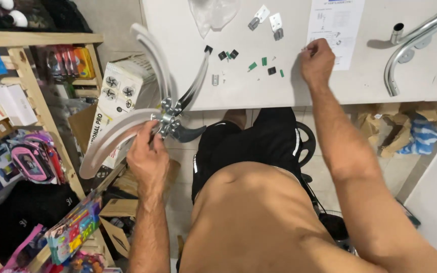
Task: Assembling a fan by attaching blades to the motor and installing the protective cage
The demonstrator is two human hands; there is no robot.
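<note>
Gripping the hub (pixel 167 119) of a base of curved legs, my left hand (pixel 147 157) is closed around the metal centre where the legs meet, holding the piece in the air just off the edge of the white table (pixel 238 91). Three pale legs (pixel 120 132) fan out from that hub: one sweeps down and away to the left of the hand, two arc up and forward, and a darker one reaches toward the table, its capped tip resting near the edge. My right hand (pixel 317 59) lies well apart, forward and to the right on the tabletop, fingers curled and pressing on a printed sheet (pixel 336 30); whether it pinches anything I cannot tell. Between the two hands, nearer the right, lie scattered small parts (pixel 259 63): green plugs, black caps, grey screws, and two metal brackets (pixel 269 21) beyond them. So the loose hardware sits ahead of the left hand and just left of the right, which is the closer. Legs look smooth, moulded plastic; the hub shows bright, bolted metal. A bent chrome tube (pixel 416 38), glossy and round, lies to the right of the right hand, and a clear plastic bag (pixel 213 12) crumples further forward.
</note>
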